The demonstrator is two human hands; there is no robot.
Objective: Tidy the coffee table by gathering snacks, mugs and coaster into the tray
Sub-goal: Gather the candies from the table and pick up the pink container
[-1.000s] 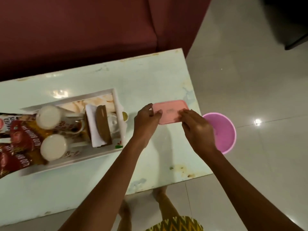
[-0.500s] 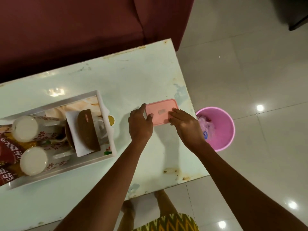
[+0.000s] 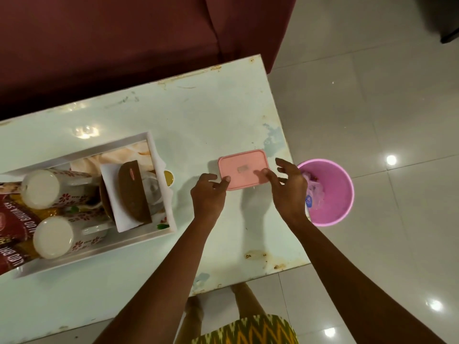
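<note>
A pink lidded box [image 3: 242,167] lies flat on the pale coffee table [image 3: 198,115], near its right end. My left hand [image 3: 208,197] sits at the box's near-left corner with loosely curled fingers, one fingertip touching it. My right hand [image 3: 289,187] hovers over the right side with fingers spread, one fingertip on the lid. The white tray [image 3: 111,247] at the left holds two floral mugs [image 3: 39,188] [image 3: 53,237] lying on their sides. Also in it are red snack packets [image 3: 15,219] and a brown coaster piece [image 3: 133,192] on white paper.
A pink waste bin [image 3: 330,192] with wrappers inside stands on the tiled floor just past the table's right edge. A dark red sofa [image 3: 124,45] runs along the far side. Between the tray and the box the tabletop is bare.
The box has come down flat on the table. My right hand has spread its fingers and lifted off the edge. My left hand has eased back to the corner.
</note>
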